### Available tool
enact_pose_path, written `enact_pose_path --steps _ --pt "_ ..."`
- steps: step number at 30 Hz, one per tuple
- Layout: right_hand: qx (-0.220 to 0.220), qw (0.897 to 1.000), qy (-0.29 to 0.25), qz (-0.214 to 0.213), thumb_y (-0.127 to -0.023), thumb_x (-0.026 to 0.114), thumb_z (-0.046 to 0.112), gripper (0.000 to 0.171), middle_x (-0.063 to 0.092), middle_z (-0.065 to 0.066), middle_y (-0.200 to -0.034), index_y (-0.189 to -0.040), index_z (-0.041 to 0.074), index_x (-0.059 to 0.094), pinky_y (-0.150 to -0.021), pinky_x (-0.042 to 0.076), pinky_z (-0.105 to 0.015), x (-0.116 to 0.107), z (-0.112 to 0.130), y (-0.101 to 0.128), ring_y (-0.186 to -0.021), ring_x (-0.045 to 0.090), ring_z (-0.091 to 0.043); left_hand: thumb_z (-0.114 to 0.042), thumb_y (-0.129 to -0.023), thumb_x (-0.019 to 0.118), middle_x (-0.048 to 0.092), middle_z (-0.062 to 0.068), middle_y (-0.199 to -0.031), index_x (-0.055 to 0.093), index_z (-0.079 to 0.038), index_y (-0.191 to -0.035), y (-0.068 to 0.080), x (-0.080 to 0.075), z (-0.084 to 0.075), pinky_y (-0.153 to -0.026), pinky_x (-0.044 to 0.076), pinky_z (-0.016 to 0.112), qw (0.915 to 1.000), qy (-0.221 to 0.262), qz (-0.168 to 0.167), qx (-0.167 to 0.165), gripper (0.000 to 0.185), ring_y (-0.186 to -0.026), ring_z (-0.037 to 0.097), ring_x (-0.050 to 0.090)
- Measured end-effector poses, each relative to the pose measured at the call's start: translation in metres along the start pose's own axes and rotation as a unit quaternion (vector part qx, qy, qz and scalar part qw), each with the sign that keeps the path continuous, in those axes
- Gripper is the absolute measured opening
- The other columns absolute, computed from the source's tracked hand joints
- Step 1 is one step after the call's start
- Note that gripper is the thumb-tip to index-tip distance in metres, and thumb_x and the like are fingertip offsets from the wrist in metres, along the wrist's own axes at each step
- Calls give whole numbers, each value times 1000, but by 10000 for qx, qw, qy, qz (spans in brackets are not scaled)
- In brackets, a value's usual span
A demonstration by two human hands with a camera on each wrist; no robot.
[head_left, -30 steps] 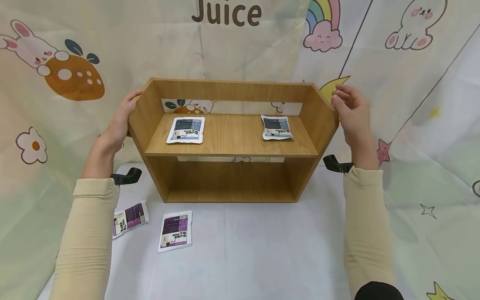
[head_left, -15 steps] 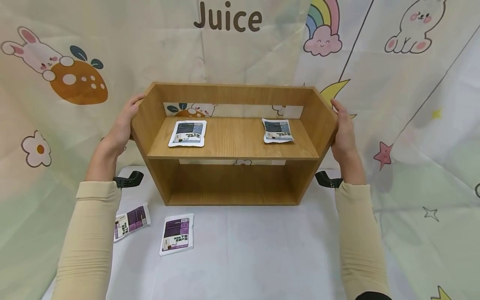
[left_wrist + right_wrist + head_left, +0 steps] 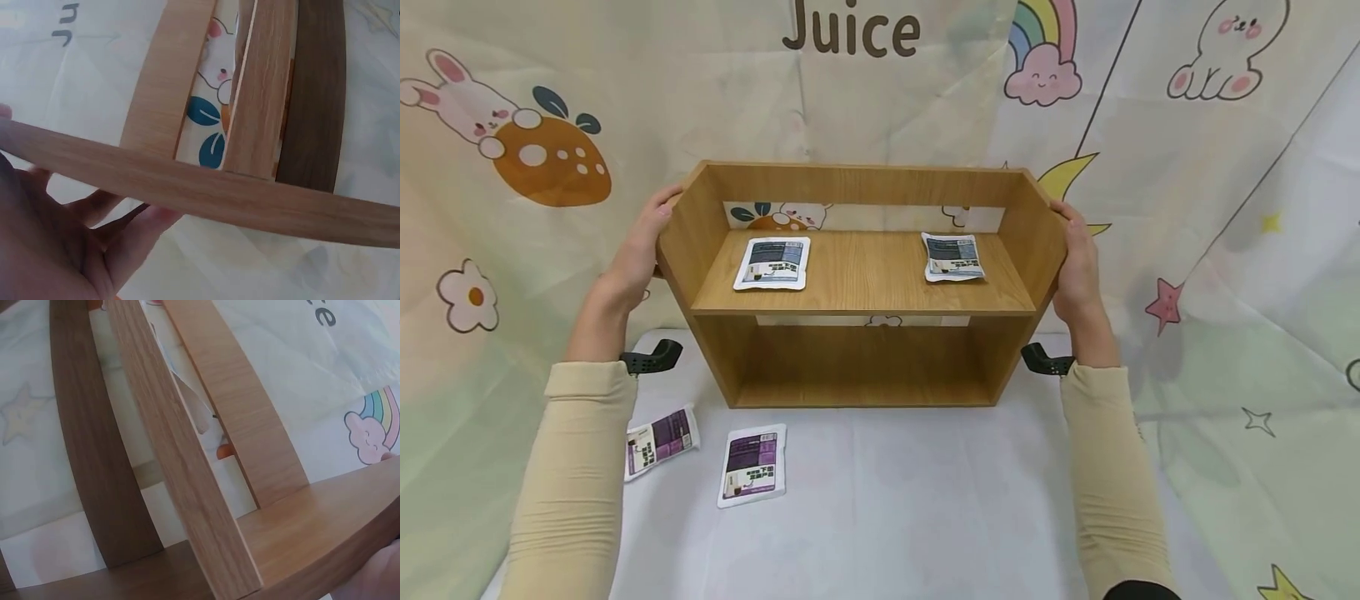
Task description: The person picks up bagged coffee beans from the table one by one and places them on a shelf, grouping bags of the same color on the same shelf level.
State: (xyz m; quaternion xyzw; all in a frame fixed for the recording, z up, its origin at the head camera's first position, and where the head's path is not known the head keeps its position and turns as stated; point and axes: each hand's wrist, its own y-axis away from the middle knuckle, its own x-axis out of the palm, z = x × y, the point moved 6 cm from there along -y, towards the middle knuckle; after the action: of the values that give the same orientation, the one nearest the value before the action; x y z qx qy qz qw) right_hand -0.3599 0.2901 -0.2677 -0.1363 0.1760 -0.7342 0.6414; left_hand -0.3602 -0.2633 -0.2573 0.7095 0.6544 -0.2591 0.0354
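A two-tier wooden shelf (image 3: 861, 312) stands at the back of the white table, its side panels slanted at the top. My left hand (image 3: 638, 250) holds its left side panel from outside; in the left wrist view the thumb and fingers lie along the panel (image 3: 206, 203), one fingertip showing past its edge. At the opposite side panel, my right hand (image 3: 1078, 271) holds on likewise, mostly hidden in the right wrist view. On the upper board lie a blue-and-white packet (image 3: 772, 263) at left and another blue-and-white packet (image 3: 952, 257) at right.
Two purple-and-white packets lie in front of the shelf: one packet (image 3: 752, 465) at left of centre, another packet (image 3: 662, 442) beside the left forearm. A printed cloth (image 3: 880, 108) with cartoon figures hangs close behind the shelf.
My right hand has come in from beside the shelf's right panel and now holds it. The left hand keeps its place. Shelf and packets have stayed put; the view shifted slightly.
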Motion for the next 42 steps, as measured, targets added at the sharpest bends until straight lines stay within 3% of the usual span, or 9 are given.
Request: enact_pose_path --steps 4,7,11,16,21,25,28,36,42 --pt "-22 9999 101 -51 -104 28 47 46 40 -5 -139 -142 28 45 -96 29 -46 4 -1 -3 -122 37 -23 -58 -100 11 33 15 -135 19 -36 -153 12 -6 5 -75 41 45 9996 -143 -46 -220 58 -105 28 43" --pt "-75 9998 143 -98 -103 28 47 45 41 -4 -138 -140 28 47 -95 28 -46 5 0 -5 -121 37 -23 -61 -99 7 41 14 -128 28 -28 -149 24 -8 9 -70 51 39 9995 -166 -99 -255 64 -99 26 53" --pt "-118 9996 154 -189 -103 28 47 44 42 -4 -137 -138 27 49 -96 28 -46 4 2 -7 -121 37 -22 -59 -100 11 41 15 -132 32 -16 -147 39 -6 20 -66 56 36 9995 -53 -108 -282 67 -97 23 58" --pt "-110 9993 137 -319 -103 31 47 43 44 -3 -136 -137 28 50 -97 28 -45 3 5 -6 -120 39 -21 -48 -104 28 39 19 -140 28 -6 -150 62 1 47 -73 56 32 9981 -112 -47 -604 63 -100 13 59" --pt "-49 9987 -60 -510 -102 34 47 42 45 -3 -135 -135 27 52 -97 28 -44 -1 5 -2 -120 40 -21 -33 -106 38 42 26 -138 30 2 -148 80 12 75 -74 55 31 9983 117 208 -530 55 -98 12 65" --pt "-22 9984 -190 -527 -102 35 47 41 45 -2 -136 -135 28 51 -99 26 -44 -1 4 -1 -122 39 -20 -29 -106 38 51 15 -131 33 3 -146 100 21 100 -76 55 34 9964 269 478 -639 51 -100 17 65" --pt "5 9985 -246 -488 -102 35 48 41 44 -1 -137 -136 29 51 -100 26 -44 1 4 -1 -123 38 -20 -30 -107 37 52 12 -129 33 3 -145 119 26 117 -78 55 38 9940 249 610 -877 51 -102 21 65" --pt "-96 9987 -34 -491 -103 32 47 43 43 -1 -138 -137 28 50 -100 26 -43 1 4 1 -123 38 -20 -34 -106 37 40 32 -140 30 1 -147 164 49 158 -84 52 47 9811 145 771 -1766 55 -114 45 56" --pt "-112 9990 -92 -432 -104 29 45 43 43 -3 -137 -137 26 49 -98 26 -42 4 2 2 -121 38 -20 -30 -105 45 42 30 -139 34 2 -146 186 69 186 -83 53 45 9747 97 772 -2096 53 -112 42 54"
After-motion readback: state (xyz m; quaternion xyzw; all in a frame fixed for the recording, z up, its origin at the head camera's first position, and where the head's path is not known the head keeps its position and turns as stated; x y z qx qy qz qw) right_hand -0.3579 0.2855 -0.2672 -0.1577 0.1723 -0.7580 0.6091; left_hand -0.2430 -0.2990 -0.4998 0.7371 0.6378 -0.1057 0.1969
